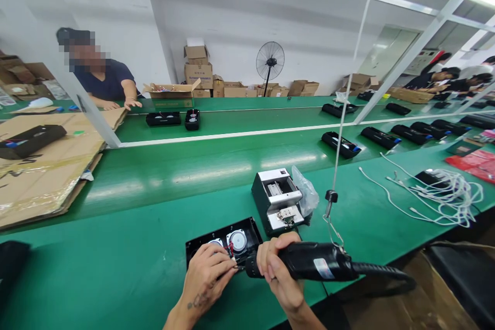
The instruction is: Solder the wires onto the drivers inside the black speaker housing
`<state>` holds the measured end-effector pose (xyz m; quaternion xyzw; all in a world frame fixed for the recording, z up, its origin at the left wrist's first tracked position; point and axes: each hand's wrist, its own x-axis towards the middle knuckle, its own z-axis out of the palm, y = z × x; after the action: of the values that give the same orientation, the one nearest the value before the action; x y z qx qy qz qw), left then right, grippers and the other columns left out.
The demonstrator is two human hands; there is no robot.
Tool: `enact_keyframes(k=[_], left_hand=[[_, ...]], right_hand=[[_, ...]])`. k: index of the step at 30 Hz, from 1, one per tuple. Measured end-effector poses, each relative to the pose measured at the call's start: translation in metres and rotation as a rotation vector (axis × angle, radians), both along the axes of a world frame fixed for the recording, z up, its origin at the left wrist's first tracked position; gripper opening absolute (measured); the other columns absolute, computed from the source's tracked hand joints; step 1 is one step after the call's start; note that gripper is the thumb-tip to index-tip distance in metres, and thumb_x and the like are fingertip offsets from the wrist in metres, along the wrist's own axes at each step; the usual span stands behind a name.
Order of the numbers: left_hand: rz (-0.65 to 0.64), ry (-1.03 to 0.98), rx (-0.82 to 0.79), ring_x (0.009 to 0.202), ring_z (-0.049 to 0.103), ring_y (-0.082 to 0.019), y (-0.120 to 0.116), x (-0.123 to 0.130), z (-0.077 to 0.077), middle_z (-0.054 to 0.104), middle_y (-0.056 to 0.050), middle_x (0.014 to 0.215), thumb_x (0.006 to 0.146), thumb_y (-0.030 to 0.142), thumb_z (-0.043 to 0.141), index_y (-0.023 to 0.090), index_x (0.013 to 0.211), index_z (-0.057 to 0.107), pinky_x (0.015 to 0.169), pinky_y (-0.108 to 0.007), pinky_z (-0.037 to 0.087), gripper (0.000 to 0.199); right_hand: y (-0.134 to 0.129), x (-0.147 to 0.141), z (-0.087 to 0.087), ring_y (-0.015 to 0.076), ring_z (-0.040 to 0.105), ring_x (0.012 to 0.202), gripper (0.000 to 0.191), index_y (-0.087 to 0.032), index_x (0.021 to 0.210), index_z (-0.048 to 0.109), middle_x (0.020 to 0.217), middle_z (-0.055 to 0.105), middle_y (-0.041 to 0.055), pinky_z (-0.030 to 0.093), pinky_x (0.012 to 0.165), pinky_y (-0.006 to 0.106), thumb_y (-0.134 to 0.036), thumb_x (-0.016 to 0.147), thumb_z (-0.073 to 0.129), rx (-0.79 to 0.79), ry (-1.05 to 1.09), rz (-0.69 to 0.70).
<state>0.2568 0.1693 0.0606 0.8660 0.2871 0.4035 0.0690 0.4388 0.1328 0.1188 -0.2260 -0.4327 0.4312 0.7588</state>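
My right hand [280, 268] is wrapped round a black electric screwdriver [317, 262], held almost level and hung from a cord by a hook. Its tip points left, to the fingertips of my left hand [211, 273]. Those fingers are pressed together near the tip, over the front edge of a black speaker housing [253, 232]; what they pinch is too small to make out. Inside the housing are two round speakers [237, 241] with red wires, one partly hidden by my left hand. Behind it stands a black and silver screw feeder [276, 201].
White cables [456, 196] lie coiled at the right. More black housings [340, 144] rest on the green belt [193, 165]. Flat cardboard [50, 180] covers the left side. A person [106, 80] leans over the far bench. A white frame post [93, 108] rises at left.
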Motion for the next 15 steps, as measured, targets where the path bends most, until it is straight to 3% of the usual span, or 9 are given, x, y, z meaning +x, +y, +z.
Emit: enact_keyframes(k=[11, 15], left_hand=[[0.013, -0.015, 0.001, 0.078, 0.070, -0.014, -0.001, 0.001, 0.000, 0.078, 0.005, 0.077, 0.109, 0.029, 0.056, 0.025, 0.090, 0.075, 0.079, -0.031, 0.054, 0.028], [0.030, -0.002, 0.024, 0.080, 0.071, -0.016, -0.001, 0.002, 0.000, 0.078, 0.004, 0.078, 0.107, 0.048, 0.058, 0.025, 0.092, 0.074, 0.081, -0.033, 0.054, 0.032]], right_hand=[[-0.003, -0.001, -0.008, 0.0116, 0.039, 0.044, 0.010, -0.035, 0.109, 0.058, 0.060, 0.041, -0.0097, 0.037, 0.046, 0.025, -0.028, 0.104, 0.062, 0.014, -0.036, 0.002], [-0.006, 0.000, -0.012, 0.0111, 0.043, 0.047, 0.010, -0.036, 0.110, 0.058, 0.062, 0.044, -0.0093, 0.040, 0.049, 0.024, -0.029, 0.104, 0.063, -0.032, -0.050, 0.040]])
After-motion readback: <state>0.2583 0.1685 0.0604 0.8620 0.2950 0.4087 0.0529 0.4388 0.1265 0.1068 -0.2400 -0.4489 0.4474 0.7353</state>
